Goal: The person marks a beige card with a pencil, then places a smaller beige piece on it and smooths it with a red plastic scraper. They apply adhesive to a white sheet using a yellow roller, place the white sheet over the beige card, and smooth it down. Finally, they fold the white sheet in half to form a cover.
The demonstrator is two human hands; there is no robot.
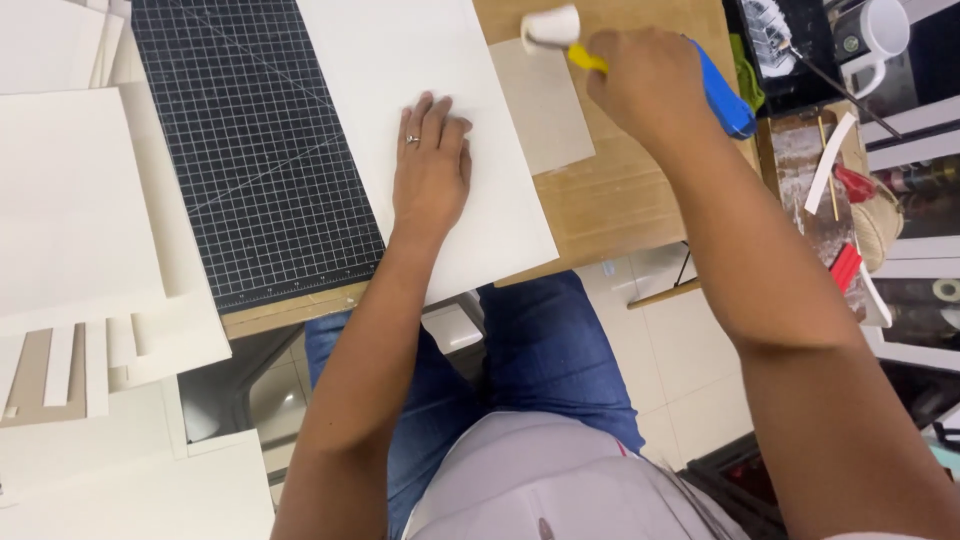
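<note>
**Roller on the grey card, white sheet pinned flat**

Right now the right hand (pixel 645 85) is wrapped tight around a small roller (pixel 552 28) with a yellow neck and blue handle, its white head resting at the 12 o'clock corner of a grey card (pixel 545 105). Whether anything has been spread on the card cannot be told; most of its face lies untouched by the roller. At 9 o'clock from the card, the left hand (pixel 432 160) lies open, palm down, gripping nothing, pressing a white sheet (pixel 430 120) that overlaps the black cutting mat (pixel 250 150). At 3 o'clock a white mug (pixel 880 35) stands; its contents cannot be seen.
</note>
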